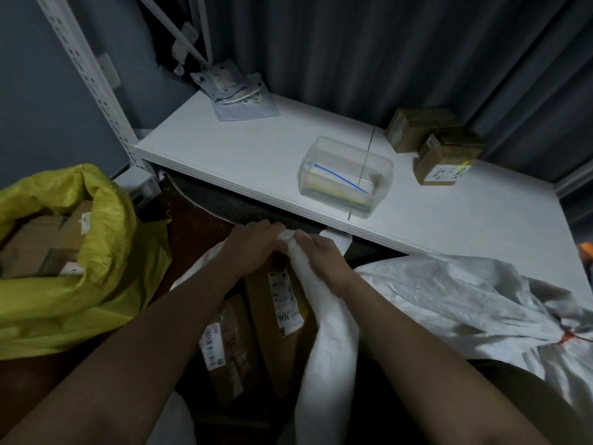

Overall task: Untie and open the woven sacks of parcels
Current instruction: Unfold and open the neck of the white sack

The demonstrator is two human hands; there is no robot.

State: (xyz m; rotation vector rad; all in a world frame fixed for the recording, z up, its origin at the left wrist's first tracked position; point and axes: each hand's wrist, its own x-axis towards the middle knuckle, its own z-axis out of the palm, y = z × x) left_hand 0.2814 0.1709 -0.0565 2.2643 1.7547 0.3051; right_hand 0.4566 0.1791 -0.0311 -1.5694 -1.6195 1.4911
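A white woven sack [327,335] stands open in front of me, with brown cardboard parcels [276,316] showing inside. My left hand [253,248] and my right hand [324,261] both grip the sack's far rim, side by side, fingers curled over the fabric. To the right lies a second white sack [449,297], its neck tied with a red cord [569,337]. At the left a yellow woven sack [106,258] stands open with boxes inside.
A white shelf board [224,149] runs across behind the sacks. On it stand a clear plastic tub [346,178], two brown boxes [442,155] at the back right and grey mailer bags [237,91] at the back left. A perforated white upright [93,78] rises at left.
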